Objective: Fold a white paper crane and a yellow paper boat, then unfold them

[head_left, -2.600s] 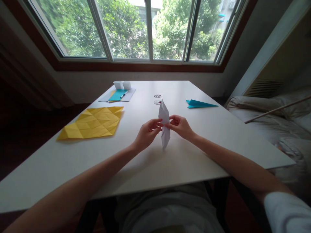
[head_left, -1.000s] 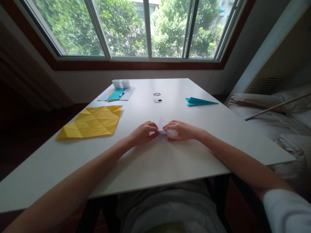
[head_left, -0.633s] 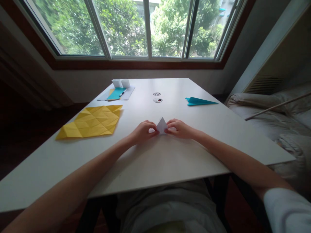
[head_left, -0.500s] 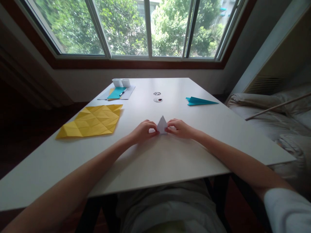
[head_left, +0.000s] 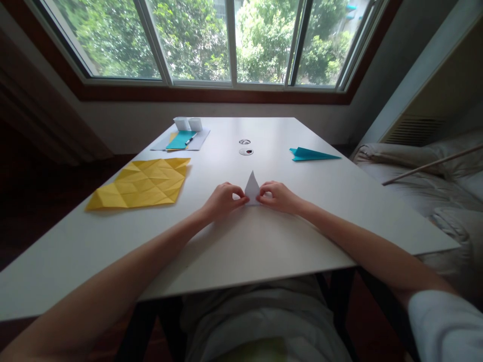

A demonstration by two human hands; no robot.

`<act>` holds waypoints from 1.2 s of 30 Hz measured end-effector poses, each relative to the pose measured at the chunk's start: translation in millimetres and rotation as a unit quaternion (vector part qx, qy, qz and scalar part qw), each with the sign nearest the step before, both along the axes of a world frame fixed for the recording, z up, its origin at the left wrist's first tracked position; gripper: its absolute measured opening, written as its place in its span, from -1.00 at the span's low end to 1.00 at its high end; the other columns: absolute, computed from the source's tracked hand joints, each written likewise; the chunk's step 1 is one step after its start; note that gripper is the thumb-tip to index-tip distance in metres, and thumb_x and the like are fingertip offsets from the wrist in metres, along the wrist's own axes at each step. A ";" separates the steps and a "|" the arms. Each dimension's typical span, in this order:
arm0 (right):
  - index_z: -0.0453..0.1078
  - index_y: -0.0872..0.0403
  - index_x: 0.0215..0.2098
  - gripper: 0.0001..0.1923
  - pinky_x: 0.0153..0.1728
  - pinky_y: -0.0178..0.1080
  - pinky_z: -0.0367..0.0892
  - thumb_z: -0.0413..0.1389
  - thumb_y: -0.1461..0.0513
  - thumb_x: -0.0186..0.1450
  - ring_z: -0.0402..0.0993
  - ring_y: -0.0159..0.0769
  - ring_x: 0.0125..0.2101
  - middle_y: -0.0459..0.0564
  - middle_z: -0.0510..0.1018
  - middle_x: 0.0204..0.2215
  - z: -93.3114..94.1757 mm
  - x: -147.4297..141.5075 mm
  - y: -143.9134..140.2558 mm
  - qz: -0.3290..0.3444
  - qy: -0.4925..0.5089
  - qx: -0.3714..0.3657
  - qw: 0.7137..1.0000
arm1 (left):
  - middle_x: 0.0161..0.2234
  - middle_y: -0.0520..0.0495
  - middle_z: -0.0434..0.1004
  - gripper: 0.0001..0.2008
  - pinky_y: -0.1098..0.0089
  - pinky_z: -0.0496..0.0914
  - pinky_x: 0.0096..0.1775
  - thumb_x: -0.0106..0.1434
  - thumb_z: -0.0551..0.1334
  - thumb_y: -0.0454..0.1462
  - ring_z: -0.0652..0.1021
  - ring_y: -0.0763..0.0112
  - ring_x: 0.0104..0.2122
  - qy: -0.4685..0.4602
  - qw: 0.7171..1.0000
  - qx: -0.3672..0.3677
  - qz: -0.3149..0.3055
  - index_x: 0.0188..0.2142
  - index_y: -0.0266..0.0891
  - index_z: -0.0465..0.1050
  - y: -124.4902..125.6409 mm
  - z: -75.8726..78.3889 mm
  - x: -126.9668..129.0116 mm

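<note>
A small folded white paper [head_left: 252, 187] with a pointed top is held between my two hands, low over the white table [head_left: 249, 246]. My left hand [head_left: 225, 200] pinches its lower left side, thumb and index finger curled into a ring. On the lower right side, my right hand [head_left: 278, 196] pinches it in the same way. The paper's tip points away from me. Its back side and the rest of my fingers are partly hidden.
Creased yellow paper [head_left: 145, 183] lies on the left, a blue paper plane [head_left: 313, 154] on the right. White folded boxes [head_left: 187, 124], stacked sheets [head_left: 181, 141] and a pen [head_left: 191, 139] sit at the back left. Two round table fittings [head_left: 246, 151] are ahead.
The white paper's tip looks taller and narrower than before, and both hands' fingers have shifted along its lower edges. The view has tilted slightly downward.
</note>
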State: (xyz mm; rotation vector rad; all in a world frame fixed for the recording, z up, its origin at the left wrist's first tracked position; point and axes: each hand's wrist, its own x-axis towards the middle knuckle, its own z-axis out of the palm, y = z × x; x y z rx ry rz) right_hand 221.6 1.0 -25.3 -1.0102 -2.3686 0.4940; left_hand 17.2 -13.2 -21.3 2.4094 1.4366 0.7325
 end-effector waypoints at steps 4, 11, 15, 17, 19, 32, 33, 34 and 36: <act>0.40 0.10 -0.53 -0.91 -0.36 -0.34 0.20 0.09 0.28 0.12 0.33 -0.38 -0.41 -0.08 0.46 -0.50 -0.7 -0.9 -1.0 -0.017 -0.002 0.008 1.000 | -0.44 0.03 0.53 -0.88 0.38 0.29 -0.29 0.06 0.24 -0.21 0.47 0.32 -0.35 -0.018 1.000 0.008 0.004 -0.41 -0.19 0.43 -1.5 -2.6 2.3; 0.35 0.10 -0.56 -0.85 -0.33 -0.31 0.20 0.13 0.20 0.11 0.34 -0.36 -0.40 -0.07 0.47 -0.49 0.2 -1.2 -1.8 -0.036 -0.017 0.024 0.999 | -0.20 -0.08 0.46 -0.49 0.28 0.33 -0.21 0.00 0.31 -0.21 0.43 0.24 -0.21 -0.027 0.999 0.043 0.013 -0.04 -0.19 0.24 1.9 -9.7 2.2; 0.35 0.09 -0.53 -0.85 -0.34 -0.31 0.21 0.16 0.17 0.09 0.36 -0.34 -0.39 -0.09 0.47 -0.51 0.1 -0.1 -1.8 -0.053 -0.016 0.019 0.998 | -0.13 -0.08 0.44 -0.87 0.25 0.30 -0.13 0.13 0.22 -0.22 0.39 0.23 -0.14 0.048 0.993 0.099 -0.038 -0.30 -0.15 0.48 0.3 -7.9 2.1; 0.39 0.08 -0.45 -0.88 -0.34 -0.32 0.21 0.15 0.18 0.10 0.37 -0.34 -0.37 -0.09 0.49 -0.48 0.1 0.7 -1.3 -0.048 -0.011 0.013 0.999 | -0.15 -0.04 0.49 -0.85 0.26 0.31 -0.14 0.18 0.17 -0.22 0.39 0.25 -0.16 0.072 0.990 0.107 -0.061 -0.33 -0.11 0.52 -1.5 -7.0 2.7; 0.42 0.06 -0.36 -0.87 -0.32 -0.32 0.22 0.12 0.20 0.12 0.38 -0.36 -0.36 -0.10 0.51 -0.44 0.3 1.4 -0.7 -0.029 -0.007 0.010 1.000 | -0.18 0.00 0.53 -0.82 0.27 0.32 -0.15 0.21 0.13 -0.23 0.41 0.28 -0.18 0.079 0.989 0.105 -0.075 -0.29 -0.09 0.53 -2.5 -7.4 3.1; 0.48 0.06 -0.34 -0.85 -0.28 -0.30 0.23 0.10 0.19 0.18 0.39 -0.31 -0.32 -0.01 0.52 -0.39 3.8 -1.4 -8.5 -0.038 -0.049 0.032 0.998 | -0.21 0.03 0.56 -0.80 0.34 0.34 -0.16 0.15 0.18 -0.18 0.44 0.31 -0.21 0.015 0.998 0.030 -0.056 -0.27 -0.06 0.54 -0.8 -10.3 1.0; 0.47 0.06 -0.33 -0.85 -0.28 -0.30 0.22 0.10 0.19 0.18 0.39 -0.32 -0.32 -0.01 0.52 -0.39 3.8 -1.7 -8.8 -0.041 -0.052 0.033 0.997 | -0.22 0.02 0.56 -0.80 0.34 0.34 -0.16 0.14 0.19 -0.17 0.44 0.31 -0.21 0.011 0.998 0.028 -0.051 -0.27 -0.07 0.55 -0.8 -10.7 1.4; 0.46 0.06 -0.33 -0.85 -0.28 -0.30 0.22 0.10 0.18 0.18 0.39 -0.32 -0.32 -0.01 0.52 -0.39 3.7 -2.0 -8.9 -0.045 -0.055 0.035 0.997 | -0.22 0.02 0.56 -0.81 0.34 0.34 -0.17 0.13 0.20 -0.16 0.44 0.31 -0.21 0.008 0.999 0.027 -0.045 -0.28 -0.07 0.55 -0.8 -11.3 1.7; 0.45 0.06 -0.33 -0.84 -0.27 -0.30 0.21 0.10 0.17 0.18 0.38 -0.32 -0.32 -0.02 0.51 -0.39 3.1 -2.6 -8.6 -0.052 -0.061 0.040 0.996 | -0.23 0.03 0.57 -0.81 0.34 0.34 -0.19 0.12 0.21 -0.14 0.44 0.30 -0.22 0.005 0.999 0.024 -0.035 -0.30 -0.07 0.55 -0.4 -12.7 2.3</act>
